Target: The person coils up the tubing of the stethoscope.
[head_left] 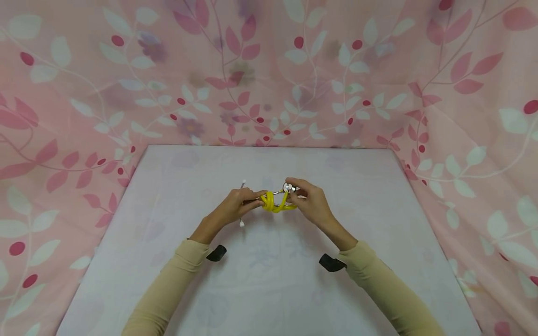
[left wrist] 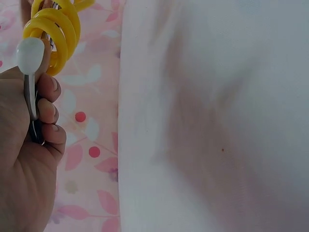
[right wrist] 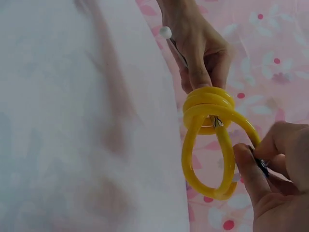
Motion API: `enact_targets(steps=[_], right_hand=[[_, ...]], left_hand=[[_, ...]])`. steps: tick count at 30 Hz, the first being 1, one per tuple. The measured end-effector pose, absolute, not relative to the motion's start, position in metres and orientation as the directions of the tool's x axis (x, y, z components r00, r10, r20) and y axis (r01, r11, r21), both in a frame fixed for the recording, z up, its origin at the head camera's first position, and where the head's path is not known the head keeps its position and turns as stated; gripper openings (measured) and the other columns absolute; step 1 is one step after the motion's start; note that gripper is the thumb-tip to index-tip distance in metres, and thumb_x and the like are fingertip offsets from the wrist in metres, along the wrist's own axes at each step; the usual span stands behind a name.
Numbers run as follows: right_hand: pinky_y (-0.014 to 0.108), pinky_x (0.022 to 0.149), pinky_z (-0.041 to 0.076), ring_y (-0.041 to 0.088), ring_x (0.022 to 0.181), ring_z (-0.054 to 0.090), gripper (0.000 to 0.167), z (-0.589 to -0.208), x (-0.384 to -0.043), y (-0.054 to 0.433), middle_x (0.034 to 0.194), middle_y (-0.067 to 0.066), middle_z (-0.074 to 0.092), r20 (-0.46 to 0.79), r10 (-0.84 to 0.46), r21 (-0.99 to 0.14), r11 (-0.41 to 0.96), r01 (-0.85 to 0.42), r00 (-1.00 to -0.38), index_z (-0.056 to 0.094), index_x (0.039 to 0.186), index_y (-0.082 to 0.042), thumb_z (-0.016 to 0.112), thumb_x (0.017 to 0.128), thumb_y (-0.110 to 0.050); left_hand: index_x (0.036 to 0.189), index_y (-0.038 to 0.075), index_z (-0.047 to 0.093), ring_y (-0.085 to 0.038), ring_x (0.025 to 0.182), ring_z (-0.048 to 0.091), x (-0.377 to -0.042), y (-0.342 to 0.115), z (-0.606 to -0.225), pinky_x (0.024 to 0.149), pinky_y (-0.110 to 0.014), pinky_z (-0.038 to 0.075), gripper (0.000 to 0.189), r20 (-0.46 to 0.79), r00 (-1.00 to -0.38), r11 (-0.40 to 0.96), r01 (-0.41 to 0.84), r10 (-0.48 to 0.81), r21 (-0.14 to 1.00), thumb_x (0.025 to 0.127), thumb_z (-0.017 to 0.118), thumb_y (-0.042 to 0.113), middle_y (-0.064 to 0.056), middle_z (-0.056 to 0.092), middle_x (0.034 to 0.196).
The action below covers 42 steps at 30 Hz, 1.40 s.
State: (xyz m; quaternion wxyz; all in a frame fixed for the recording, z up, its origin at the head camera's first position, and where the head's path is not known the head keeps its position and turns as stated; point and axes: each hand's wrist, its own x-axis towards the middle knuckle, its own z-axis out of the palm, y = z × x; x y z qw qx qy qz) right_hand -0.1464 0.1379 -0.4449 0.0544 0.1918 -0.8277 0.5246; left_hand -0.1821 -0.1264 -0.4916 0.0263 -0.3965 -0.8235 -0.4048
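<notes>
A stethoscope with yellow tubing (head_left: 269, 201) is held up between both hands above the table. My left hand (head_left: 236, 205) grips its metal ear tubes, with a white ear tip (left wrist: 30, 55) sticking out on each side of the fist. Several turns of the yellow tubing (right wrist: 208, 99) are wound round the stem just past the left fingertips, and a loop hangs beyond them toward the right. With thumb and fingers my right hand (head_left: 313, 200) pinches the round chest piece (head_left: 287, 187) at the tubing's end. In the right wrist view, the right fingers partly cover the chest piece.
A white cloth-covered table (head_left: 269, 289) lies under the hands. Pink floral curtains (head_left: 269, 70) surround it at the back and on both sides. Dark wrist-camera pieces (head_left: 216, 253) jut out near both cuffs.
</notes>
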Motion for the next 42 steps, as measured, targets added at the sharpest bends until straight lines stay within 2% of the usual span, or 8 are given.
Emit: enact_targets(steps=[3, 9, 15, 17, 23, 28, 32, 42], right_hand=[[0.027, 0.077, 0.058, 0.03, 0.094, 0.071, 0.044, -0.446, -0.147, 0.139, 0.127, 0.018, 0.064, 0.36, -0.363, -0.745, 0.442, -0.499, -0.859, 0.062, 0.128, 0.002, 0.071, 0.085, 0.005], [0.028, 0.08, 0.058, 0.019, 0.094, 0.07, 0.042, -0.444, -0.146, 0.138, 0.125, 0.012, 0.065, 0.468, -0.465, -0.49, 0.571, -0.658, -0.752, 0.067, 0.122, -0.001, 0.078, 0.082, -0.007], [0.03, 0.082, 0.057, 0.021, 0.1, 0.065, 0.035, -0.441, -0.149, 0.14, 0.112, 0.009, 0.067, 0.527, -0.568, -0.219, 0.627, -0.747, -0.632, 0.07, 0.114, -0.007, 0.08, 0.081, -0.011], [0.029, 0.08, 0.057, 0.021, 0.096, 0.063, 0.034, -0.44, -0.149, 0.142, 0.108, 0.008, 0.068, 0.519, -0.587, -0.163, 0.646, -0.746, -0.622, 0.071, 0.112, -0.009, 0.081, 0.08, -0.013], [0.025, 0.074, 0.054, 0.018, 0.089, 0.055, 0.029, -0.438, -0.149, 0.148, 0.103, 0.008, 0.064, 0.448, -0.614, -0.142, 0.669, -0.73, -0.65, 0.074, 0.107, -0.006, 0.079, 0.083, -0.021], [0.023, 0.072, 0.053, 0.018, 0.087, 0.055, 0.027, -0.438, -0.15, 0.149, 0.1, 0.007, 0.065, 0.411, -0.662, -0.085, 0.657, -0.749, -0.627, 0.075, 0.105, -0.005, 0.077, 0.086, -0.023], [0.023, 0.072, 0.054, 0.017, 0.086, 0.057, 0.028, -0.438, -0.15, 0.149, 0.1, 0.008, 0.066, 0.418, -0.677, -0.059, 0.644, -0.762, -0.605, 0.075, 0.106, -0.005, 0.077, 0.085, -0.024], [0.025, 0.078, 0.056, 0.017, 0.091, 0.057, 0.024, -0.437, -0.149, 0.15, 0.099, 0.005, 0.066, 0.386, -0.709, -0.045, 0.625, -0.779, -0.591, 0.074, 0.103, -0.012, 0.081, 0.08, -0.015]], left_hand=[[0.128, 0.008, 0.065, -0.005, 0.067, 0.047, -0.183, -0.127, -0.492, 0.057, -0.018, 0.043, 0.04, 0.372, -0.687, 0.358, 0.674, 0.624, 0.646, 0.089, 0.072, 0.015, 0.001, 0.071, 0.088], [0.126, 0.007, 0.067, -0.006, 0.067, 0.051, -0.184, -0.128, -0.491, 0.058, -0.018, 0.047, 0.038, 0.374, -0.69, 0.356, 0.672, 0.62, 0.649, 0.09, 0.071, 0.017, -0.001, 0.075, 0.098], [0.13, 0.01, 0.064, -0.005, 0.066, 0.047, -0.184, -0.128, -0.49, 0.057, -0.018, 0.043, 0.041, 0.361, -0.678, 0.351, 0.676, 0.64, 0.648, 0.091, 0.069, 0.019, 0.003, 0.072, 0.091], [0.13, 0.009, 0.064, -0.005, 0.065, 0.045, -0.183, -0.128, -0.49, 0.056, -0.018, 0.042, 0.041, 0.359, -0.68, 0.352, 0.674, 0.639, 0.65, 0.09, 0.071, 0.016, 0.003, 0.07, 0.088], [0.129, 0.009, 0.065, -0.005, 0.065, 0.044, -0.182, -0.128, -0.489, 0.057, -0.018, 0.041, 0.041, 0.362, -0.685, 0.362, 0.674, 0.632, 0.643, 0.089, 0.071, 0.016, 0.003, 0.068, 0.085], [0.129, 0.009, 0.065, -0.006, 0.067, 0.044, -0.181, -0.127, -0.489, 0.057, -0.019, 0.041, 0.041, 0.373, -0.682, 0.365, 0.683, 0.629, 0.632, 0.089, 0.071, 0.015, 0.003, 0.069, 0.085], [0.129, 0.01, 0.065, -0.006, 0.066, 0.044, -0.181, -0.127, -0.488, 0.058, -0.019, 0.04, 0.041, 0.373, -0.682, 0.371, 0.685, 0.629, 0.628, 0.091, 0.07, 0.021, 0.004, 0.068, 0.083], [0.129, 0.01, 0.065, -0.005, 0.066, 0.045, -0.182, -0.126, -0.486, 0.057, -0.018, 0.041, 0.04, 0.372, -0.679, 0.358, 0.683, 0.633, 0.637, 0.091, 0.069, 0.022, 0.003, 0.07, 0.086]])
